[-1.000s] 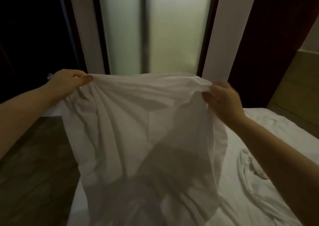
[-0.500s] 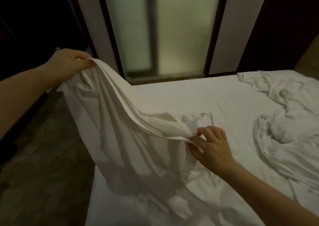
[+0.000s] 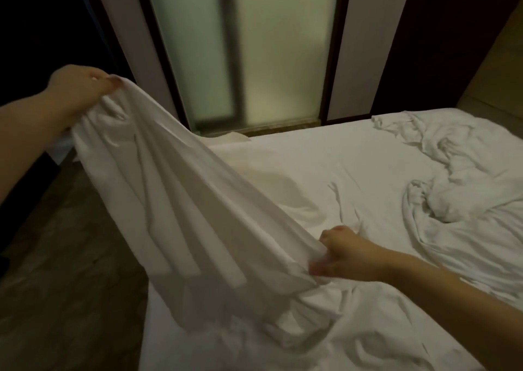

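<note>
The left hand (image 3: 79, 93) pinches one end of the white cloth (image 3: 175, 201) high; the right hand (image 3: 348, 257) grips the other end down on the bed (image 3: 325, 158). The cloth hangs stretched between the fingers (image 3: 325, 268), likely half laid; smoothing and folding remain.

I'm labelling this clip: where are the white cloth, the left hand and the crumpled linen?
white cloth (image 3: 184, 206), head view, middle of the stretched fabric.
left hand (image 3: 80, 87), head view, back of the hand.
crumpled linen (image 3: 447, 206), head view, its bunched middle.
</note>
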A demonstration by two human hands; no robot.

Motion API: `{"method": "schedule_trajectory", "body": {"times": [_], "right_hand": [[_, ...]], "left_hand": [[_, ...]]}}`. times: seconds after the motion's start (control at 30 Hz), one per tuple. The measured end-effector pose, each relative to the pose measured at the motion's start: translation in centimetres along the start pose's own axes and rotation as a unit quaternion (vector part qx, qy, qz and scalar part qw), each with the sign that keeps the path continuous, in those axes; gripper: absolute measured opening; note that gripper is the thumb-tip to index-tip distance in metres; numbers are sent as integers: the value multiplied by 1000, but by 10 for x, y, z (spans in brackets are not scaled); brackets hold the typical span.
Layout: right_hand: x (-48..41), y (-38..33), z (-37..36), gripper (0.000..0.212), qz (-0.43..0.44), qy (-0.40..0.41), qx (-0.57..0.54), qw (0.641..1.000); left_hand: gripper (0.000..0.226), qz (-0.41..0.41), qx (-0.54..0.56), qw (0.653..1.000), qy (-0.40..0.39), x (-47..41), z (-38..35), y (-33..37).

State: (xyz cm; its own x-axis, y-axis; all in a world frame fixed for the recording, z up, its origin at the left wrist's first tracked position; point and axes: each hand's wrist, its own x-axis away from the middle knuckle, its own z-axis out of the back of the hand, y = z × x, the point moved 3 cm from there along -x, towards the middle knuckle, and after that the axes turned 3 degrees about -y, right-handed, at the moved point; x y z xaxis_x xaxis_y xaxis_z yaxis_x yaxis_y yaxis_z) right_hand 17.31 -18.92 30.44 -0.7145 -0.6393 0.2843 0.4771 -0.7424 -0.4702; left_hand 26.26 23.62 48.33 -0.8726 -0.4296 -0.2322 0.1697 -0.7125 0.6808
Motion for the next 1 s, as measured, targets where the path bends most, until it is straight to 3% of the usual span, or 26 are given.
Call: {"method": "schedule_trajectory", "body": {"times": [0.1, 0.2, 0.23, 0.27, 0.33, 0.4, 0.47, 0.6, 0.67, 0.77, 0.83, 1.0], "right_hand": [[-2, 10, -26, 22, -5, -22, -61, 998], [-3, 17, -18, 11, -47, 87, -297, 950], [-5, 20, -13, 15, -49, 115, -322, 938], [-7, 20, -9, 22, -50, 121, -297, 946], [-7, 18, -16, 37, -55, 15, -114, 992], [-4, 24, -42, 59, -46, -91, 49, 994], [2, 25, -67, 83, -11, -115, 108, 987], [5, 8, -101, 44, 93, -102, 142, 980], [9, 7, -118, 42, 122, -109, 166, 972], [19, 12, -143, 48, 87, -127, 221, 963], [25, 13, -154, 50, 60, -92, 247, 963], [25, 14, -159, 28, -20, 11, 148, 989]], "left_hand": [[35, 7, 0, 1000, -1, -5, -9, -5], [39, 8, -29, 999, -11, -5, -18, -5], [39, 4, -39, 999, -17, -4, -21, -5], [38, -5, -43, 999, -26, -4, -24, -4], [35, -17, -38, 998, -39, -2, -29, -1], [34, -45, -53, 996, -58, 0, -33, 2], [33, -80, -77, 991, -68, 2, -35, 6], [30, -93, -55, 990, -88, 8, -36, -2], [28, -95, -95, 983, -126, 12, -35, -13], [30, -75, -137, 975, -157, 22, -33, -39], [32, -56, -149, 974, -159, 31, -33, -59], [34, -8, -133, 978, -162, 68, -48, -93]]}}
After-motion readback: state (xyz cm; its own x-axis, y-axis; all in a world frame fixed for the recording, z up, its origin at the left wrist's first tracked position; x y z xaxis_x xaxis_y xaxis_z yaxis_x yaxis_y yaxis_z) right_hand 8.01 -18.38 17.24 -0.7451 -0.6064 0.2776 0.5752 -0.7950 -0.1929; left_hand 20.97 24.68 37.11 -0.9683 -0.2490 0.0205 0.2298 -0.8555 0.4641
